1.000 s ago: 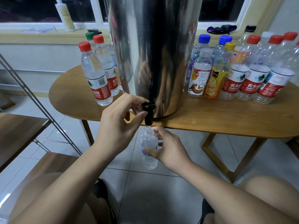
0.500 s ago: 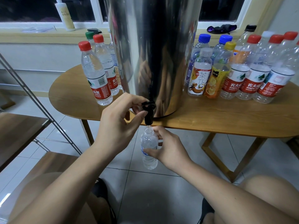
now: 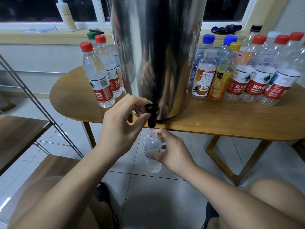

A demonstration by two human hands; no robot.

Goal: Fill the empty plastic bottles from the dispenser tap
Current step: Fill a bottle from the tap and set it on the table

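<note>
A rounded wooden table (image 3: 214, 116) is seen before a pale wall, under a window (image 3: 41, 9) that looks dark behind the glass. A tall steel dispenser (image 3: 156, 55) is placed near the front edge of the table, and its black tap (image 3: 151, 114) reaches out over that edge. The tap lever is pinched by the left hand (image 3: 120, 128), with thumb and forefinger curled round it. Below the table edge, a small bottle (image 3: 152, 152) without a cap is held upright by the right hand (image 3: 171, 151), whose fingers and thumb are closed around its body. Its mouth is just under the spout, above the floor.

Left of the dispenser, a few capped bottles (image 3: 97, 76) are stood close together on the table. On the right, a larger group of bottles (image 3: 247, 76) with red, blue, yellow and white caps is gathered. On the window sill (image 3: 41, 35) a white squeeze bottle (image 3: 66, 15), a dark phone (image 3: 96, 31) and a dark cloth (image 3: 226, 29) are laid. The floor (image 3: 148, 204) is covered with pale grey tiles. At the left a metal rack (image 3: 41, 109) with wooden shelves is seen.
</note>
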